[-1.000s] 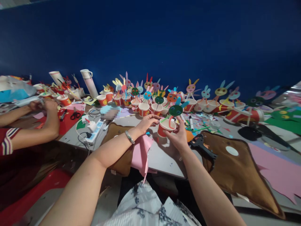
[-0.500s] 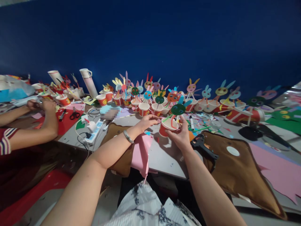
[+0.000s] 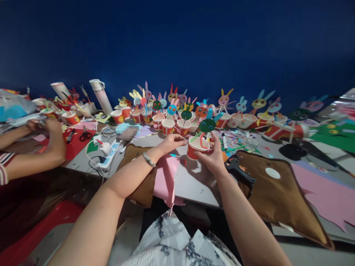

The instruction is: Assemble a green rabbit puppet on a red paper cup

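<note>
My right hand (image 3: 213, 157) is wrapped round the side of a red and white paper cup (image 3: 195, 152) and holds it slightly above the table. A green paper rabbit head (image 3: 207, 125) with blue ears rises over the cup's rim, with green and red paper strips below it. Just left of the cup is my left hand (image 3: 173, 143), its thumb and fingertips pinched together. Whatever is between those fingertips is too small to make out. A bangle (image 3: 149, 160) circles my left wrist.
Several rabbit cups (image 3: 168, 127) line the table's back. A glue gun (image 3: 240, 171) lies on a brown cushion (image 3: 277, 199) at right. Pink paper (image 3: 166, 181) hangs over the front edge. Left are a power strip (image 3: 111, 155), scissors (image 3: 85, 135) and another person's hands (image 3: 46, 125).
The whole view has shifted slightly. My right hand still holds the cup, and my left hand stays pinched beside it.
</note>
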Available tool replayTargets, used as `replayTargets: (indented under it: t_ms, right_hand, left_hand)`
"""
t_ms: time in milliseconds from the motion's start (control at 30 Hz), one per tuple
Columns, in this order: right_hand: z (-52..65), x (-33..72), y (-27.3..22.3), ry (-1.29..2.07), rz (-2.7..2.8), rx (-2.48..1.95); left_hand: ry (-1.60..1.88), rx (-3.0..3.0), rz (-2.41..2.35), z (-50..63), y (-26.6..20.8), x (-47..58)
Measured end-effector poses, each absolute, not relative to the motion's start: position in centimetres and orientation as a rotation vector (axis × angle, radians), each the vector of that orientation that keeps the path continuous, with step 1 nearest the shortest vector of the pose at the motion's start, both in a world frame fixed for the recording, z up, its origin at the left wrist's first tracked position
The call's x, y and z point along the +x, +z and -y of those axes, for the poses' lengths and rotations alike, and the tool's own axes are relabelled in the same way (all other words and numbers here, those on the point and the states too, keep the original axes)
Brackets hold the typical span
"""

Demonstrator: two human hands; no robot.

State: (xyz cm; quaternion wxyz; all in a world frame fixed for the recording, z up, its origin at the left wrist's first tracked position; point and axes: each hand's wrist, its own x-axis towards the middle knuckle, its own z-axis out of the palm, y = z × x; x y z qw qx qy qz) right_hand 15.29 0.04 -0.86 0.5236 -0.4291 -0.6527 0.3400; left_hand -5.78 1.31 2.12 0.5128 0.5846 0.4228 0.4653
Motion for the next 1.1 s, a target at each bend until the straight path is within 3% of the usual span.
replayTargets:
  t_ms: [1100]
  right_hand:
    - [-0.51,15.31,-1.76,0.844,1.553,-1.0]
  left_hand:
    - [1.152,1.369,-1.055,-1.59,1.67,-5.4]
